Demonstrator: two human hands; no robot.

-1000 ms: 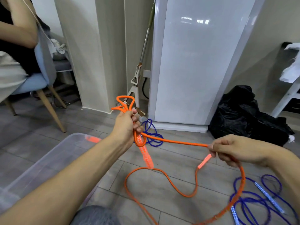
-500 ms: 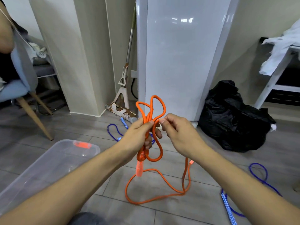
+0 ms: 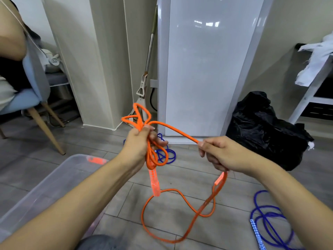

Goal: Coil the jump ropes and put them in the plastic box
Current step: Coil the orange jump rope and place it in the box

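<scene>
The orange jump rope (image 3: pixel 177 131) is held in the air above the grey tiled floor (image 3: pixel 180 177), partly gathered. The left hand (image 3: pixel 137 146) grips a bundle of its loops in a closed fist: several loops fan out above the fist and a couple more hang below it, with one translucent orange handle (image 3: pixel 154 182) dangling straight down from the bundle. From the fist a single strand runs across to the right hand (image 3: pixel 220 155), whose thumb and fingers are curled and pinch the strand. Below the right hand the second orange handle (image 3: pixel 219 179) hangs, and the slack of the rope drops from both handles into loose loops lying on the floor below the two hands. The clear plastic box (image 3: pixel 45 188) sits on the floor just left of the orange rope, under the left forearm, with an orange latch (image 3: pixel 95 160) at its far rim. A blue jump rope (image 3: pixel 165 154) lies on the floor behind the orange loops, and another blue jump rope (image 3: pixel 266 222) with a blue-and-white patterned handle (image 3: pixel 256 235) lies to the right of the orange slack. Farther right of the rope is a black plastic bag (image 3: pixel 266 129); beyond the rope a mop (image 3: pixel 144 83) leans beside a glossy white panel (image 3: pixel 207 65). Far left of it stands a blue chair (image 3: pixel 30 91) on which a person is seated.
</scene>
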